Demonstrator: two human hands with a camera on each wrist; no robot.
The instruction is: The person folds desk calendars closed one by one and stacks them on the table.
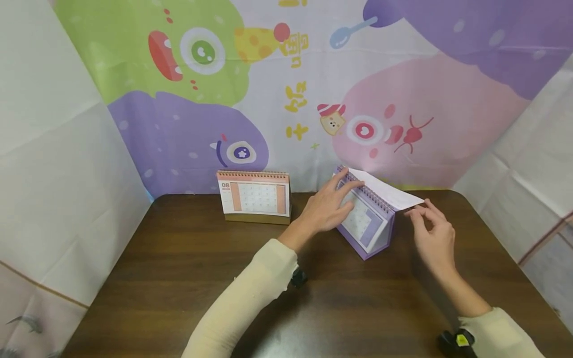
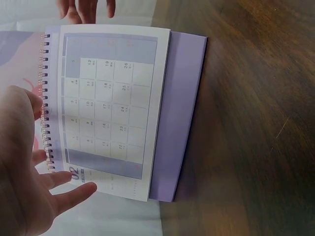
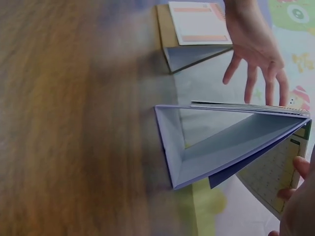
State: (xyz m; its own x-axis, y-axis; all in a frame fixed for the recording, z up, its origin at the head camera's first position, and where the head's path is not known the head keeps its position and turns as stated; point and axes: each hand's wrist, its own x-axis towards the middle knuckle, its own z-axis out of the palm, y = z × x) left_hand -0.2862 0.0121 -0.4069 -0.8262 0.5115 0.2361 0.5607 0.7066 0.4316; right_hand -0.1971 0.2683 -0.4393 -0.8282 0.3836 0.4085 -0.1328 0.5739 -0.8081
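Note:
A purple desk calendar (image 1: 364, 226) with a spiral binding stands angled on the table. Its front sheet reads 02 in the left wrist view. My left hand (image 1: 327, 206) reaches over its top edge, with spread fingers touching the coil and the upper part of the sheet. At the far end, my right hand (image 1: 434, 241) pinches the corner of a lifted page (image 1: 389, 191), which slants out behind the binding. The right wrist view shows the calendar's hollow triangular stand (image 3: 170, 147) from the side, with right fingertips (image 3: 300, 167) against the page.
An orange-and-white desk calendar (image 1: 257, 196) marked 08 stands on a brown base to the left. Both calendars are on a dark wooden table (image 1: 331, 308). A cartoon-printed cloth (image 1: 277, 99) hangs behind its back edge, with pale cloth at both sides.

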